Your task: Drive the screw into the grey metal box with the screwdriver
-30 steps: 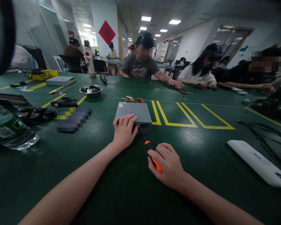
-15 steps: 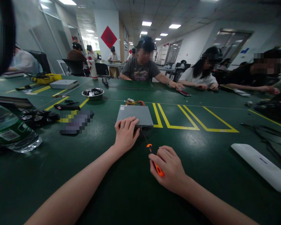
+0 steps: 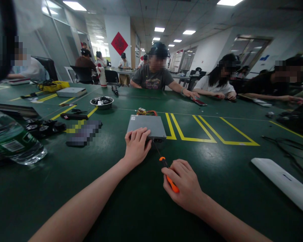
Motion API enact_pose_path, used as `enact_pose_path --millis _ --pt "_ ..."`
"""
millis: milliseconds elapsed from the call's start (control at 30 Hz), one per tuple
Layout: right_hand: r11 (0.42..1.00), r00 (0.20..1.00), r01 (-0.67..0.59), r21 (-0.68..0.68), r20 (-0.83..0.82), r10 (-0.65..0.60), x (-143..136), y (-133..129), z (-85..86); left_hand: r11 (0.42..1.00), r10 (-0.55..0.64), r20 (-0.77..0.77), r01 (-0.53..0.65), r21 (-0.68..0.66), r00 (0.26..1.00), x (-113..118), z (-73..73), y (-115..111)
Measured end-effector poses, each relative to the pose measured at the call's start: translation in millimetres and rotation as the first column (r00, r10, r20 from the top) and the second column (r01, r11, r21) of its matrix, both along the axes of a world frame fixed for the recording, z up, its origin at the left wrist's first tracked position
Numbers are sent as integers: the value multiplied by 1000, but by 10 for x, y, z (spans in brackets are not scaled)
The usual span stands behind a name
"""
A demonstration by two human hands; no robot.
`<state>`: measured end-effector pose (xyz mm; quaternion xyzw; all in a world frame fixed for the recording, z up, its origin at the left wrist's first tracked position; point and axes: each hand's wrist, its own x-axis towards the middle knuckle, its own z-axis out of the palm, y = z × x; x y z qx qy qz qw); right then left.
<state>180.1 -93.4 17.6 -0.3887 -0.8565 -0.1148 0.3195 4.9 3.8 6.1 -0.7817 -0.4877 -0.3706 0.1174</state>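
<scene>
A flat grey metal power supply unit (image 3: 151,124) lies on the green table, with a bundle of coloured wires (image 3: 146,112) at its far side. My left hand (image 3: 137,146) grips its near left corner, fingers over the top and thumb along the front face. In my right hand (image 3: 183,181) is a screwdriver with an orange and black handle (image 3: 172,184). Its thin shaft points up and left to the unit's front face near the socket; whether the tip sits in a screw is too small to tell.
Left of the unit are a metal bowl (image 3: 102,103) of small dark parts, a phone-like slab (image 3: 84,133) and a large water bottle (image 3: 13,141). A long white object (image 3: 282,183) and black cables (image 3: 288,151) lie at right. A person (image 3: 154,77) sits opposite, one arm stretched over the table.
The view has shifted slightly, so everything sits a little lower and further right. Both hands keep their hold; the screwdriver's handle appears turned a little in my right hand.
</scene>
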Motion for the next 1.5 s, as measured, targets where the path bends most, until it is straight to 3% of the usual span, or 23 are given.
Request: enact_pose_path --millis 367,567,800,1033,1300,1500 --pt "1000 999 4 13 -40 -4 7 -2 5 1000 8 3 -8 22 1000 10 -19 14" --pt "999 996 3 46 89 -7 -20 -25 -22 1000 8 1 -8 15 1000 15 -8 4" --pt "999 1000 -11 36 -8 11 -5 14 20 1000 18 -8 -18 22 1000 14 -14 6" --pt "1000 998 0 25 58 -1 -9 -3 -31 1000 23 -5 -23 17 1000 15 -12 2" --pt "998 1000 -26 57 2 26 -7 19 4 1000 23 1 -23 15 1000 21 -5 -1" --pt "999 996 -33 21 82 31 13 2 -54 1000 17 4 -17 5 1000 16 2 -9"
